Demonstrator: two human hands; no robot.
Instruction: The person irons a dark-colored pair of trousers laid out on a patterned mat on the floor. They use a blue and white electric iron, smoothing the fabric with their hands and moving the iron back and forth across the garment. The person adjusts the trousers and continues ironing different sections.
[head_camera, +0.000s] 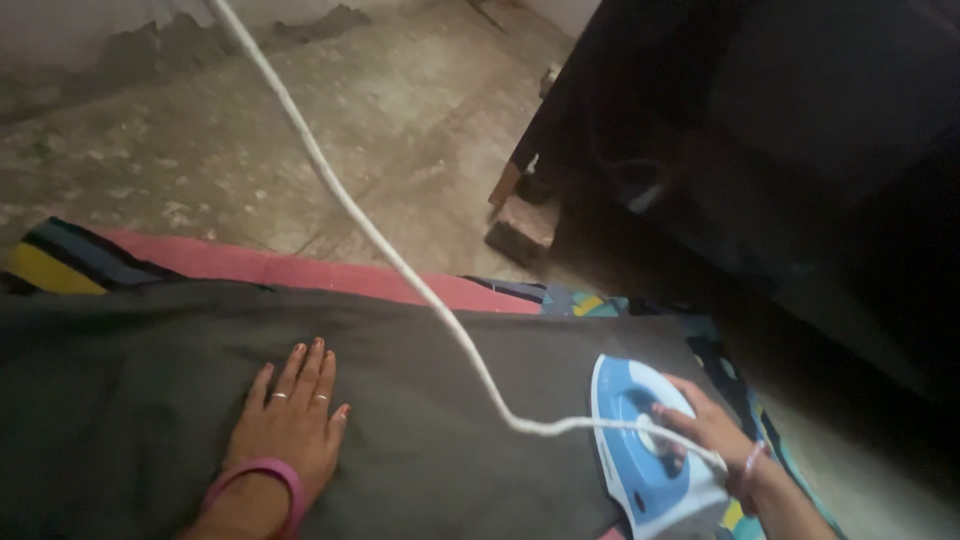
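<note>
Head view: right hand (712, 428) on iron (630, 450) (blue-white).

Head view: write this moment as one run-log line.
left hand flat on dark cloth | right hand grips iron | cord trails up

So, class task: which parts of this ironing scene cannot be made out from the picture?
- Iron, head view: its soleplate faces down, and the right hand covers the handle.
- White cord: cut off by the top edge.
- Left hand: palm hidden against the dark cloth.
- Right side: too dark.
</note>
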